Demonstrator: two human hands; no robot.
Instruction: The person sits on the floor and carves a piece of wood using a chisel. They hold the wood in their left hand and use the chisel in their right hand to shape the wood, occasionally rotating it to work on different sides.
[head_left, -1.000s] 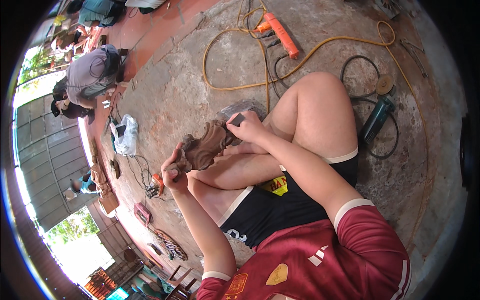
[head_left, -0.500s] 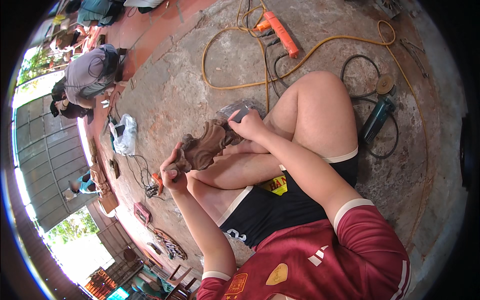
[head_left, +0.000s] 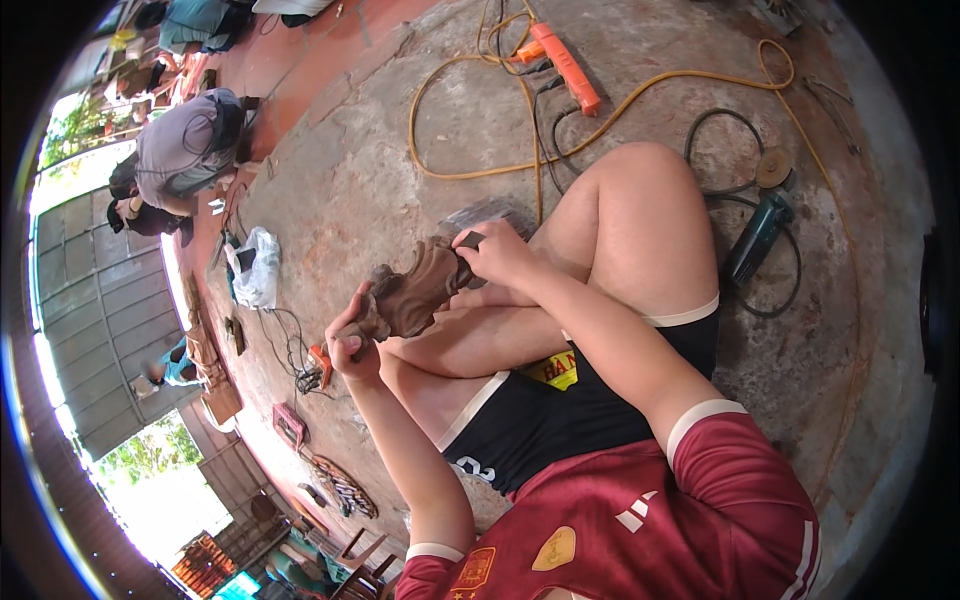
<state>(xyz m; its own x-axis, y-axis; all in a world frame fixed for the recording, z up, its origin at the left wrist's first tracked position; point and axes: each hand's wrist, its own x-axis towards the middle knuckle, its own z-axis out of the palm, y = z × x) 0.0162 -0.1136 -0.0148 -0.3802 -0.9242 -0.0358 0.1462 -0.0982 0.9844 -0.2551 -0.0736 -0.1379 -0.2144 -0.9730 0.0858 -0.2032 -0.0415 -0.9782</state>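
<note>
A brown carved wooden piece (head_left: 415, 290) rests across my lap, above my crossed legs. My left hand (head_left: 350, 345) grips its lower left end. At the upper right end, my right hand (head_left: 495, 255) presses a small dark piece of abrasive (head_left: 470, 240) against the carving. A grey sheet (head_left: 490, 213) lies on the ground just behind that hand, partly hidden.
An orange power tool (head_left: 565, 55) with a yellow cord (head_left: 440, 170) lies on the concrete ahead. A green angle grinder (head_left: 755, 240) with a black cable sits right of my knee. A person in grey (head_left: 180, 150) crouches at far left, near a white plastic bag (head_left: 258, 265).
My right hand has shifted slightly along the carving's upper end. Otherwise nothing has visibly moved.
</note>
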